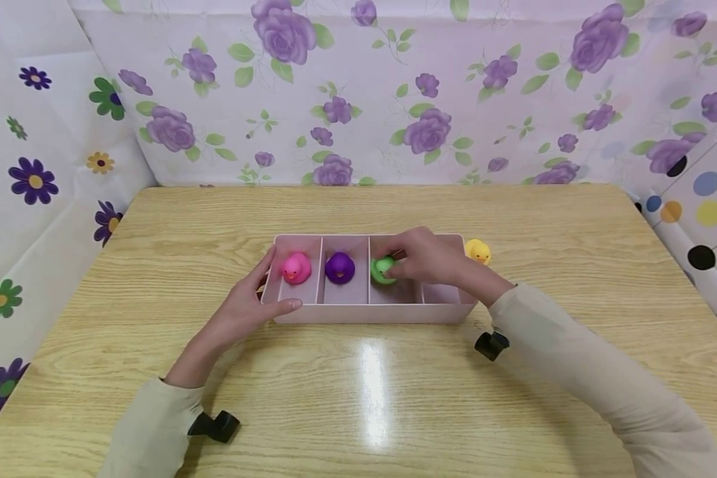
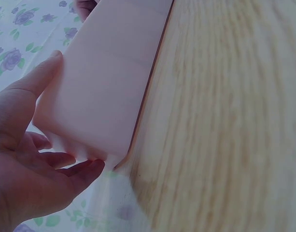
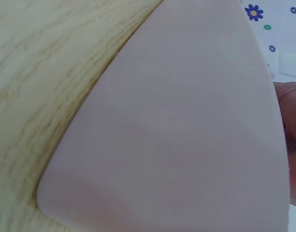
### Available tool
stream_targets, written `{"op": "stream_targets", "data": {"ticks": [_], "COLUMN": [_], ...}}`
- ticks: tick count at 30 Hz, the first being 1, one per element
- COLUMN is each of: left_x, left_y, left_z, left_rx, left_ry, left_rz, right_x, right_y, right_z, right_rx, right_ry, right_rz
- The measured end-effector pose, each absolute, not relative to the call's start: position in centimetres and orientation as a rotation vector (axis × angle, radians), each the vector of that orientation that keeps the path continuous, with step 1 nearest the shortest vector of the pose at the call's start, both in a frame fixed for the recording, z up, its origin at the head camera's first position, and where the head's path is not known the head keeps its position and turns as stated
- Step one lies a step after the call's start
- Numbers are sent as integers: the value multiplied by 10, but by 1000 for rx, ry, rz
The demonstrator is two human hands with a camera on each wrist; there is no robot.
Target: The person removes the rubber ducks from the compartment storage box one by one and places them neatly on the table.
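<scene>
A pale pink divided box (image 1: pixel 370 314) stands on the table with its compartments in a row. My left hand (image 1: pixel 245 302) grips its left end, thumb along the front wall and fingers around the end wall (image 2: pixel 85 140). A pink rubber duck (image 1: pixel 296 268) sits in the leftmost compartment, a purple rubber duck (image 1: pixel 340 268) in the one beside it. Over the third compartment from the left, my right hand (image 1: pixel 427 257) pinches a green rubber duck (image 1: pixel 383 271) between thumb and fingers. In the right wrist view the box's front wall (image 3: pixel 172 125) hides most of that hand.
A yellow rubber duck (image 1: pixel 478 251) is just past the box's right end, partly behind my right wrist. The wooden table (image 1: pixel 311 392) reaches back to a flowered wall covering (image 1: pixel 215 99). Black wrist cameras hang under both sleeves, close above the tabletop.
</scene>
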State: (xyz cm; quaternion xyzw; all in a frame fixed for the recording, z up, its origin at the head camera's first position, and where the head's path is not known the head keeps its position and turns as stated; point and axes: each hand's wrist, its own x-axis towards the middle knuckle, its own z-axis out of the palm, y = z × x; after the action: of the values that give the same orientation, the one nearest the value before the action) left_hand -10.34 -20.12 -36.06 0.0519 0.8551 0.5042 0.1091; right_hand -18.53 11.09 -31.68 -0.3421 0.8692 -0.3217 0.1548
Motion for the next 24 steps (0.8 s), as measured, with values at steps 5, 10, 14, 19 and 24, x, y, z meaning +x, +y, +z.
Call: {"op": "stream_targets", "data": {"ticks": [5,10,14,19,24], "left_x": [-103,-104,-105,-104,-103], "left_y": [-201,-201,-200,-201,-201], "left_z": [-361,-362,-362,-362,-361], "left_rx": [149,149,159,160,150], "left_ry": [2516,2526,2528,2528,2529], "left_rz": [1474,1455,1453,1461,1460], "right_x": [-184,-181,-179,-176,-175], "right_y": [114,117,119,121,122], "right_z": [-319,-320,-322,-323,-323], "right_rx": [-974,-989,-970,-904,-858], "right_ry": [2510,2525,2527,2539,2554], "right_rz": [-950,-962,-993,-1041,-1075]}}
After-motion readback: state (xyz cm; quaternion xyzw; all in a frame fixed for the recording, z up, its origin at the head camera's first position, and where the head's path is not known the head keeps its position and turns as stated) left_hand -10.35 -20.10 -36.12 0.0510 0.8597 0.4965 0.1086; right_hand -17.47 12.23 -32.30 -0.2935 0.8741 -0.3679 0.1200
